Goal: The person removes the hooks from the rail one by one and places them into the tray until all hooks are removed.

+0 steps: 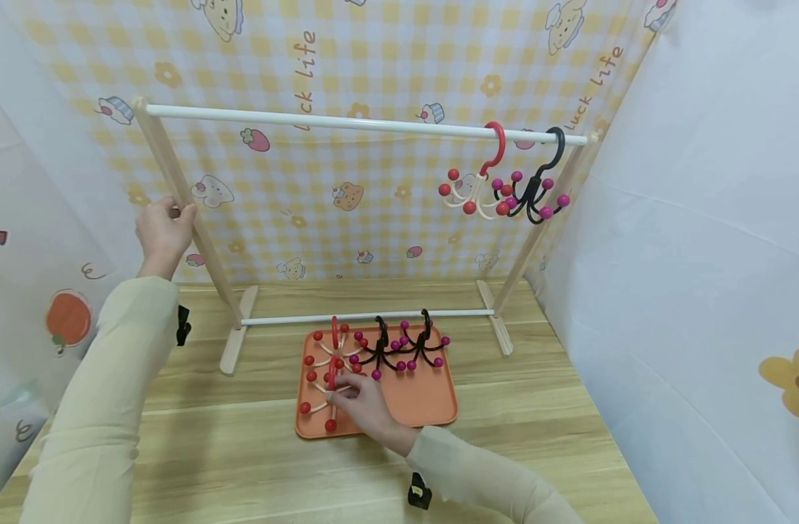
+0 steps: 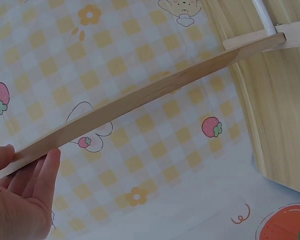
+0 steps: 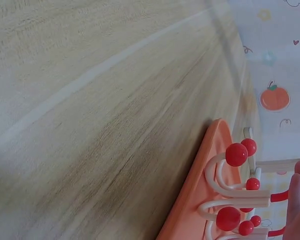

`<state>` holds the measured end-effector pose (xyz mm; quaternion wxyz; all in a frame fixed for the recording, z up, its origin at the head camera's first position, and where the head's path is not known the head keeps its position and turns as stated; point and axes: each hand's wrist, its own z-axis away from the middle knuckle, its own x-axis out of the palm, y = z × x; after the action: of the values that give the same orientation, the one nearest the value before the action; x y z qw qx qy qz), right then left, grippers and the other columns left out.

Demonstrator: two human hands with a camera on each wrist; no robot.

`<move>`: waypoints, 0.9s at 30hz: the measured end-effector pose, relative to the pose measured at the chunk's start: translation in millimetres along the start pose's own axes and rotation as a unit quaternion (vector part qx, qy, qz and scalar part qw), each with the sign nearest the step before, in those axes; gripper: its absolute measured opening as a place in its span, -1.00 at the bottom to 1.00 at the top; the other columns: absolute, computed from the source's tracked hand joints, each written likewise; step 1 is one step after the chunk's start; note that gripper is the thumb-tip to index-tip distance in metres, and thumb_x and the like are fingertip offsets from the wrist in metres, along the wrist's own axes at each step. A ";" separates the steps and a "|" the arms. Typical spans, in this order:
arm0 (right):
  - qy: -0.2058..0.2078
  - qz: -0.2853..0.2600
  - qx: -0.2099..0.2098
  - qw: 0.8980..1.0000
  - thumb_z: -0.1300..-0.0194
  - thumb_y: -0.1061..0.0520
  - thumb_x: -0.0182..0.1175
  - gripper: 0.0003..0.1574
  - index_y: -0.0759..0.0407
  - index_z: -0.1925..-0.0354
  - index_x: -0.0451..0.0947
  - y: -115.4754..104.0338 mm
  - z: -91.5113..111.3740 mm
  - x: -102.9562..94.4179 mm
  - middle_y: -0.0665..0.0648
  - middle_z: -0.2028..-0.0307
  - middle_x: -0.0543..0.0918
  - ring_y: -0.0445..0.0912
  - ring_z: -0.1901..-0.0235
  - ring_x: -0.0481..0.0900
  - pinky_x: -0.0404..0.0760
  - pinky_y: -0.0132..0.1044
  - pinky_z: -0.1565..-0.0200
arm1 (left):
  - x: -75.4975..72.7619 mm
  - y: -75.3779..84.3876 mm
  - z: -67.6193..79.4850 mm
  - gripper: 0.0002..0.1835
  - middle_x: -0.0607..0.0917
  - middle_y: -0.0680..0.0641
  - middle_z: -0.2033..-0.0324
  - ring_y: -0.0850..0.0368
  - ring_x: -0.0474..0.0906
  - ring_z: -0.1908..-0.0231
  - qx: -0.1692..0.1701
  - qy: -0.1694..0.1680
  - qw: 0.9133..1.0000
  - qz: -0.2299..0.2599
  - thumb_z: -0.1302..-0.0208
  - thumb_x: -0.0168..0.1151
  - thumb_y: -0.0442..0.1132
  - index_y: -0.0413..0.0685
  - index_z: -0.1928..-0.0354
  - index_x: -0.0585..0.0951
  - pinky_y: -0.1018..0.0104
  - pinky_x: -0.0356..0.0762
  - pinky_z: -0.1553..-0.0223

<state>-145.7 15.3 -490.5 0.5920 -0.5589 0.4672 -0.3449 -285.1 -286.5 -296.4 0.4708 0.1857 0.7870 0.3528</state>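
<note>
My left hand (image 1: 166,229) grips the left wooden post (image 1: 209,258) of a rack partway up; in the left wrist view, thumb and fingers lie on either side of it. With my right hand (image 1: 370,411) I pinch the red hook of a white claw hanger (image 1: 332,375) with red balls, at the front left of an orange tray (image 1: 415,400). The right wrist view shows this hanger's prongs (image 3: 235,194) over the tray, fingers at its hook. Behind it on the tray are another red-hooked hanger (image 1: 335,331) and two black hangers (image 1: 380,349) with purple balls.
From the white top rail (image 1: 321,120) hang a red-hooked hanger (image 1: 498,145) and a black hanger (image 1: 535,185), near the right post. The rack's lower rail (image 1: 295,319) runs just behind the tray. A patterned cloth backs the wooden table (image 1: 530,437).
</note>
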 end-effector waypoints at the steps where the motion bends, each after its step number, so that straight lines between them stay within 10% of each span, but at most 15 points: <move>1: -0.001 0.000 -0.001 1.000 -0.09 0.22 0.22 -0.71 0.38 0.21 0.52 -0.1 0.2 0.0 0.03 0.32 0.60 -0.23 0.43 0.56 0.53 -0.39 0.40 | 0.1 0.0 -0.1 -0.62 0.49 -0.44 0.13 -0.32 0.37 0.07 0.001 0.002 1.000 -0.001 -0.30 -0.12 -0.11 -0.40 0.33 0.42 -0.04 0.15 -0.05; 27: 0.007 0.108 -0.023 0.994 -0.20 0.26 0.08 -0.74 0.29 0.12 0.50 -71.1 -24.6 -82.8 0.21 0.29 0.59 -0.06 0.41 0.55 0.48 -0.30 0.47 | 0.5 0.9 0.0 -0.63 0.49 -0.42 0.12 -0.30 0.40 0.09 -0.007 -0.001 1.000 -0.004 -0.30 -0.12 -0.11 -0.38 0.34 0.41 -0.03 0.21 -0.01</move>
<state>-187.6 74.3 -405.2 0.6094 -0.5166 0.5365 -0.2719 -285.4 -285.6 -296.1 0.4742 0.1801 0.7847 0.3562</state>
